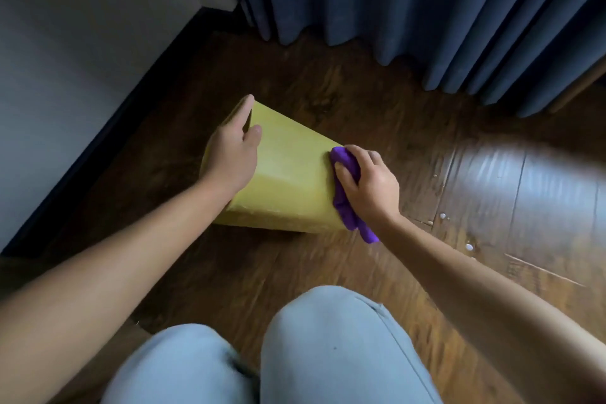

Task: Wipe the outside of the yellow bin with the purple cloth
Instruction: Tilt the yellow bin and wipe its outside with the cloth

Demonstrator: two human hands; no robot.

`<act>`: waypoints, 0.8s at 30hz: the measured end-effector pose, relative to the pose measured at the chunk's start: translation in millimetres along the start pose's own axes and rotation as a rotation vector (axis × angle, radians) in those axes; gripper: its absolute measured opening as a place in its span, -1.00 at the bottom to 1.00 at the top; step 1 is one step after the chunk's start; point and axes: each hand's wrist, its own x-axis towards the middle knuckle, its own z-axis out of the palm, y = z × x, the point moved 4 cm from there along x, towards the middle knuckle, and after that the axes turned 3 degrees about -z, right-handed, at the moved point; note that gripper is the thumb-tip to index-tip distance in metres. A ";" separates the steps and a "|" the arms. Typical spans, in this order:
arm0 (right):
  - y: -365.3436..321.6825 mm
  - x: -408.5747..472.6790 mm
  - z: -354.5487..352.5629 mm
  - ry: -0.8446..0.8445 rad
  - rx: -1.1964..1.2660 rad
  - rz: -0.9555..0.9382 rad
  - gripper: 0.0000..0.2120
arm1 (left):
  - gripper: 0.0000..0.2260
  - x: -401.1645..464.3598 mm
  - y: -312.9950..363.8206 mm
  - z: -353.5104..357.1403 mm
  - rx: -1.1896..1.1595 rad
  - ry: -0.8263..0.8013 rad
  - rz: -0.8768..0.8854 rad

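The yellow bin (288, 174) lies tipped on its side on the wooden floor, in the middle of the view. My left hand (232, 151) grips its left end, fingers curled over the edge and thumb on the upper side. At the bin's right end, the bunched purple cloth (346, 197) is pressed against the yellow surface by my right hand (367, 184). Part of the cloth hangs down below my right wrist. The bin's opening is not visible.
A white wall with a dark baseboard (108, 128) runs along the left. Blue curtains (426, 10) hang at the back and right. Small white specks (469, 246) lie on the floor to the right. My knees in light trousers (328, 348) are at the bottom.
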 end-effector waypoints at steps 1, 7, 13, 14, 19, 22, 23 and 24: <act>-12.8 6.5 0.7 -0.017 0.009 -0.050 -0.61 | -0.52 4.4 -4.3 -4.7 -0.005 0.002 -0.008; -97.9 63.1 4.1 -0.244 -0.127 -0.294 -0.55 | -0.54 18.9 -21.7 -30.2 -0.040 0.053 0.013; -115.2 78.8 14.1 -0.465 -0.319 -0.322 -0.52 | -0.55 33.6 -31.2 -35.3 -0.164 0.014 0.028; -115.0 83.9 12.4 -0.496 -0.358 -0.316 -0.52 | -0.55 34.6 -31.8 -36.7 -0.182 0.011 0.018; -117.6 94.6 25.0 -0.344 -0.219 -0.136 -0.56 | -0.56 52.4 -24.4 -38.5 -0.232 -0.004 0.015; -111.9 83.9 39.9 -0.180 -0.065 -0.074 -0.60 | -0.56 60.7 -27.5 -41.7 -0.248 0.012 -0.026; -108.0 81.8 41.2 -0.147 -0.040 -0.075 -0.60 | -0.56 62.0 -25.9 -41.7 -0.244 0.013 -0.026; -103.5 81.5 41.1 -0.124 -0.020 -0.074 -0.60 | -0.56 63.0 -22.7 -40.5 -0.240 0.008 -0.024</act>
